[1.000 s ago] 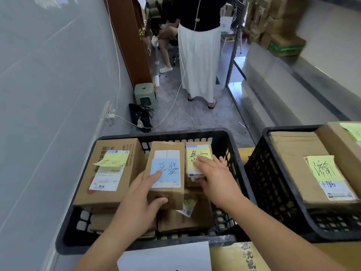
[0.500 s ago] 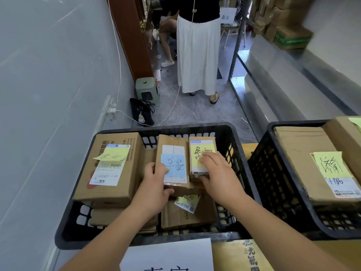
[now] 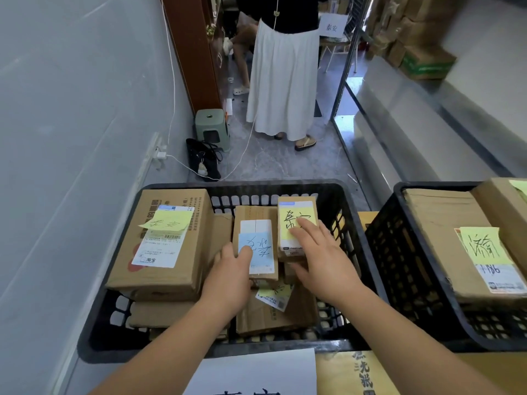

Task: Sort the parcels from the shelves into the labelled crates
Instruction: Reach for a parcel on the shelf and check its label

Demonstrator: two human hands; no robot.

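A black crate [image 3: 336,195] in front of me holds several cardboard parcels. My left hand [image 3: 231,277] grips a small parcel with a blue note [image 3: 258,220] from its near left side, thumb on the note. Right beside it lies a small parcel with a yellow note [image 3: 293,206]. My right hand [image 3: 325,260] rests on that parcel, fingers spread on top and thumb at its near end. A large parcel with a yellow note [image 3: 168,238] fills the crate's left side. Flatter parcels [image 3: 273,317] lie underneath. A white label sheet [image 3: 256,372] hangs at the crate's near edge.
A second black crate [image 3: 399,195] at the right holds big parcels, one with a yellow note [image 3: 484,246]. A person in a white skirt [image 3: 282,81] stands in the aisle ahead. A green stool [image 3: 211,129], a black bag [image 3: 202,158] and cables lie by the left wall.
Both small parcels now lie side by side toward the back of the crate. My left hand moved from the blue-note parcel's near end to its left side; my right hand slid back, uncovering more of the yellow note.
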